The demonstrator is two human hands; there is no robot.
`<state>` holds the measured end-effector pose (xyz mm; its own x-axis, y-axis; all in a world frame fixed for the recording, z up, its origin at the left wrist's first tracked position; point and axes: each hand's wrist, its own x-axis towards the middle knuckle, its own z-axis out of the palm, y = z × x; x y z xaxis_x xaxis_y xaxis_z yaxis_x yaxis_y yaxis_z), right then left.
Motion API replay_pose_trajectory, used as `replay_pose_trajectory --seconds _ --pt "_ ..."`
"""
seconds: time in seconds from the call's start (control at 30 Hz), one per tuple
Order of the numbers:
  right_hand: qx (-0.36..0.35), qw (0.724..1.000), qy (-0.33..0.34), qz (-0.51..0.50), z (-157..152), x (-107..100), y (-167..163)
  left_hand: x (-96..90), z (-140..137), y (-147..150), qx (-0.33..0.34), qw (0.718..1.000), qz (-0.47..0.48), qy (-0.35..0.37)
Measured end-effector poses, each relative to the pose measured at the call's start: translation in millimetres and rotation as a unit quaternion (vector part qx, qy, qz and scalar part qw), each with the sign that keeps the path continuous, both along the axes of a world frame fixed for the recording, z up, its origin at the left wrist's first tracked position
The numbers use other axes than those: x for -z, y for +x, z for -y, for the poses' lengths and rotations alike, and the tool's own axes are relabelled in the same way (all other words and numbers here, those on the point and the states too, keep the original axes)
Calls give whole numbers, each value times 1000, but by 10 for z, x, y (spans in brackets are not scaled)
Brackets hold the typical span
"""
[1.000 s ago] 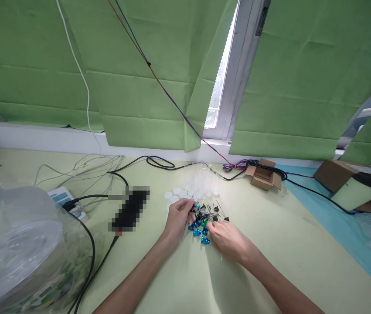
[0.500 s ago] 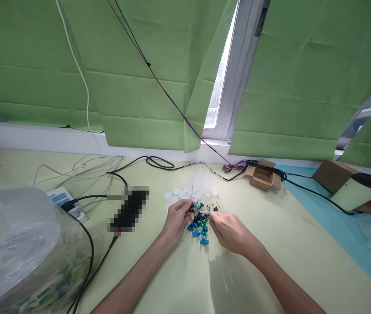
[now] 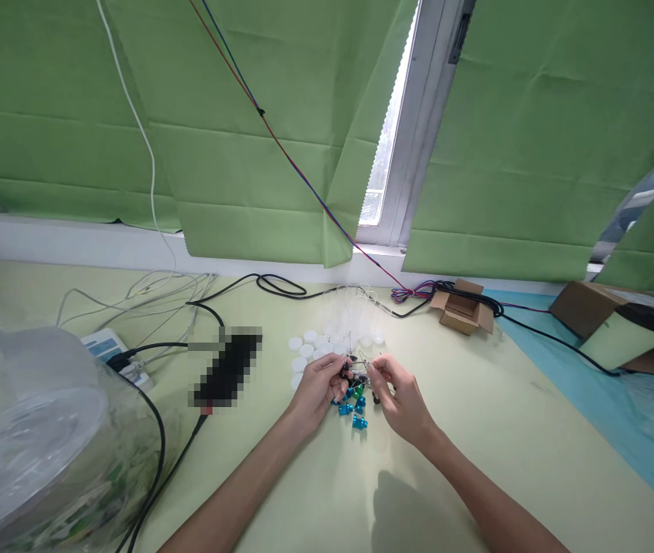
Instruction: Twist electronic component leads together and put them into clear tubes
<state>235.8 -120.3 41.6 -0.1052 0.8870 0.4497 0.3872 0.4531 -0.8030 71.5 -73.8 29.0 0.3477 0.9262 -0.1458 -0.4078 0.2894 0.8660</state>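
Note:
My left hand (image 3: pixel 316 390) is closed in a pinch on a small dark part (image 3: pixel 344 370), from which a thin metal pin seems to stick up. Opposite it, my right hand (image 3: pixel 400 395) has its thumb and fingers pressed together at some thin metal pieces (image 3: pixel 364 364); what exactly it grips is too small to make out. Between and below the hands lies a pile of small metal fittings: several blue ones (image 3: pixel 360 422), a green one (image 3: pixel 358 392) and some black ones. Thin wire-like pins are mixed among them, and the fingers partly cover the pile.
White round caps (image 3: pixel 307 351) and clear tubes (image 3: pixel 355 315) lie behind the hands. A small open carton (image 3: pixel 465 315) and black cables (image 3: pixel 280 288) are along the back. Left are a blurred black object (image 3: pixel 231 369), a power strip (image 3: pixel 111 349) and a large clear plastic bag (image 3: pixel 61 445).
My right hand has turned and moved slightly up and left, closer to the left hand. The blue part at my left fingertips no longer shows there; a dark one does.

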Motion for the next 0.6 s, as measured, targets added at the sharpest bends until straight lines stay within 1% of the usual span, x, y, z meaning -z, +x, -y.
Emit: replay_pose_trajectory --seconds 0.2,0.6 --pt "-5 1000 0 -25 -10 -3 -7 22 17 17 15 1000 -3 13" --pt "-23 1000 -10 -16 -7 44 -14 17 16 18 17 1000 0 10"
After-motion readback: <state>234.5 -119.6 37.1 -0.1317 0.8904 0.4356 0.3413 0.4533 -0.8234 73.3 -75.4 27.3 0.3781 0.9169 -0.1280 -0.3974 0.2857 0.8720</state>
